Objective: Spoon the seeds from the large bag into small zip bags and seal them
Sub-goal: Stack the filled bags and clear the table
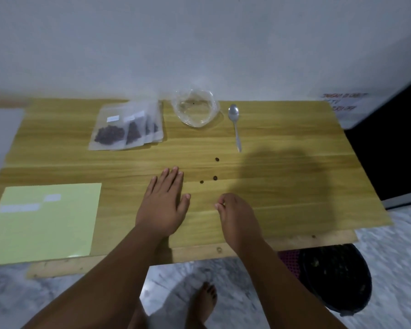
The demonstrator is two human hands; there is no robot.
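Note:
My left hand (163, 205) lies flat on the wooden table (282, 210) with its fingers straight. My right hand (235, 217) rests beside it, fingers curled and thumb tip against the index fingertip; I see nothing between them. Three loose dark seeds (215, 178) lie just beyond both hands. The large clear bag (196, 110) sits open at the back and looks almost empty. A metal spoon (234, 124) lies to its right, bowl pointing away. Several small zip bags (128, 127) holding dark seeds overlap at the back left.
A pale green sheet (43, 222) with white labels covers the table's front left corner. A black bin (335, 276) stands on the marble floor under the right front edge. A dark panel (389, 150) rises at the right. My bare foot (203, 302) is below the table.

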